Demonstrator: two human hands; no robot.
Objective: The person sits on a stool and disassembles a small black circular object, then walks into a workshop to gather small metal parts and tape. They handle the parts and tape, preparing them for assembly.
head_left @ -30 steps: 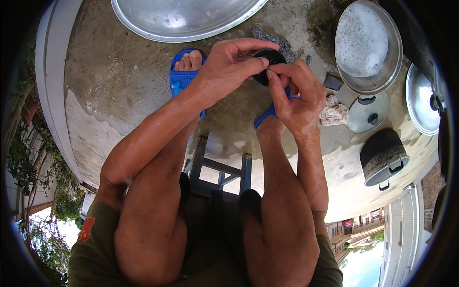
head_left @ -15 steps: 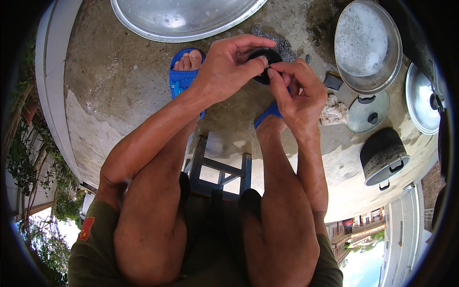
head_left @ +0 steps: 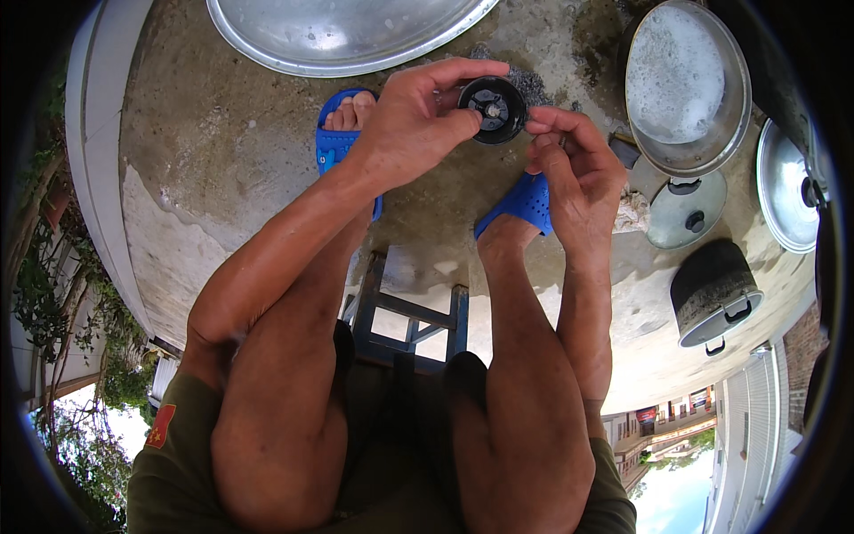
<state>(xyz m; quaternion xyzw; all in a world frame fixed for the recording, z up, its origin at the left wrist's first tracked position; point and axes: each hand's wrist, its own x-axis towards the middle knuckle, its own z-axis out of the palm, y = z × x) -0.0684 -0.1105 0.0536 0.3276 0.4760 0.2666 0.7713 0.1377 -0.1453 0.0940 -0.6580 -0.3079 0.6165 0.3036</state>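
A round black lid knob [head_left: 511, 121] is gripped by my left hand [head_left: 411, 125], the thumb on its near left rim and the fingers behind it. Its hollow side faces up, and a small pale metal piece shows at the centre. Just to the right, my right hand [head_left: 580, 178] has its fingers curled and the fingertips drawn together, the index fingertip close to the knob's rim. Whether a small part sits between those fingertips I cannot make out. Dark grey scouring fluff [head_left: 531, 87] lies on the ground behind the knob.
A large shiny metal basin or lid [head_left: 347, 44] lies ahead. At the right are a pan of foamy water [head_left: 680, 80], a glass lid [head_left: 672, 214], a metal lid [head_left: 783, 182], a blackened pot [head_left: 703, 276] and a crumpled rag [head_left: 632, 214]. A blue stool frame [head_left: 409, 307] stands between my legs.
My right hand has drawn back to the right, off the knob's centre. My left thumb has slid to the rim, so the knob's hollow side now shows more fully.
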